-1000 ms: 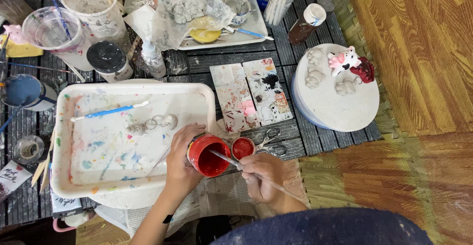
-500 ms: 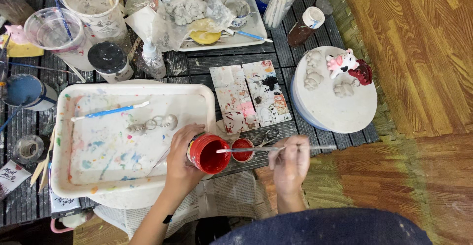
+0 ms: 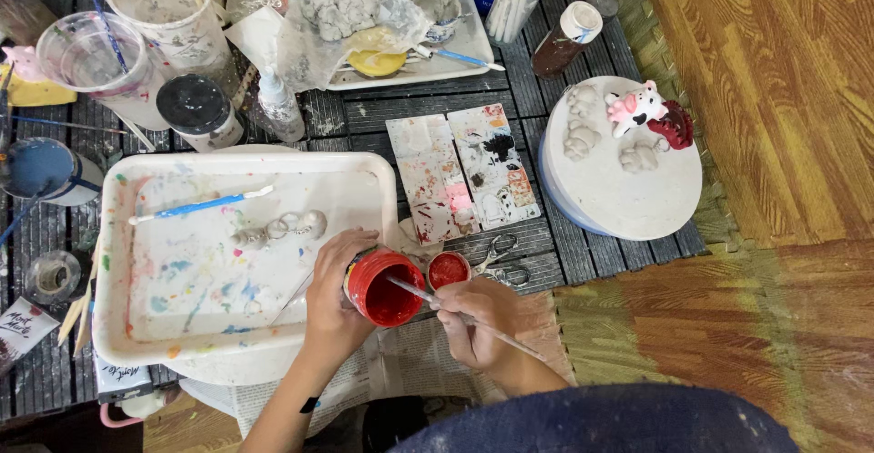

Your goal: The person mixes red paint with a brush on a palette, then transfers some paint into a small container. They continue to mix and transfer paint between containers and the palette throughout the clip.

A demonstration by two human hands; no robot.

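Dark slatted matting (image 3: 546, 234) covers the work surface, with wooden floor to the right, and it is crowded with craft things. Near the middle, the left hand (image 3: 332, 298) wraps around an open pot of red paint (image 3: 382, 286), tilted so its mouth faces right, just at the right edge of a white paint-smeared tray (image 3: 137, 325). The right hand (image 3: 478, 321) pinches a thin brush (image 3: 455, 312) whose tip reaches into the pot's mouth; the pot's red lid (image 3: 448, 269) lies just beside, to the right. This looks like the loading step, with the brush taking up red. Small unpainted clay figures (image 3: 278, 228) rest on the tray beside a blue-handled tool (image 3: 196, 205), and a round white board (image 3: 628, 189) far right holds more figures (image 3: 637, 107). Judging by this, the coming stroke calls for a steady lift without dripping and a fine, light touch on a small figure.
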